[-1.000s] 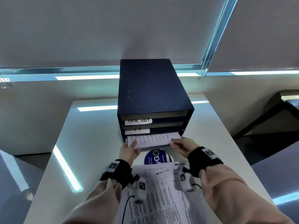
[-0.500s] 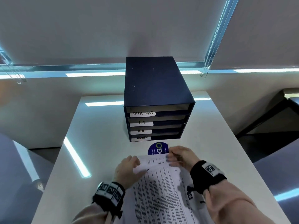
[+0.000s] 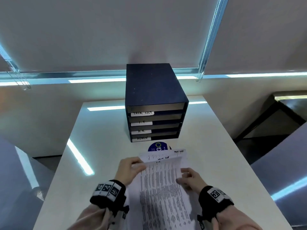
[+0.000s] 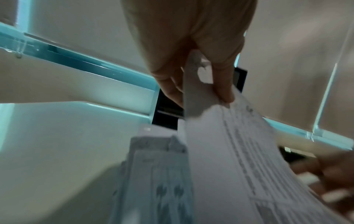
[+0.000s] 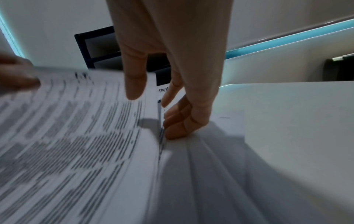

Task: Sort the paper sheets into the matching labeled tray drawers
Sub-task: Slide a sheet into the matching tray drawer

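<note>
The dark blue tray cabinet [image 3: 156, 90] stands at the back of the table, with drawers labelled TASK LIST [image 3: 142, 113], I.T [image 3: 141, 123], H.R. [image 3: 141, 131] and ADMIN [image 3: 142, 138]. In front of it lies a stack of printed sheets [image 3: 180, 154]. The top sheet [image 3: 161, 185], marked I.T., arches up off the stack. My left hand [image 3: 139, 165] pinches its left edge near the top between thumb and fingers [image 4: 224, 91]. At the sheet's right edge is my right hand [image 3: 182, 175], thumb [image 5: 134, 89] over the sheet [image 5: 76, 128] and fingers curled at its edge.
A round blue sticker [image 3: 157, 146] lies on the white table [image 3: 99, 146] between cabinet and stack. The table drops off at both sides. Blind cords [image 3: 207, 47] hang behind the cabinet to the right, and a dark bench [image 3: 282, 113] is at far right.
A second ago both hands held a sheet at a lower drawer. They have drawn back to the stack and now lift the top sheet by its two side edges.
</note>
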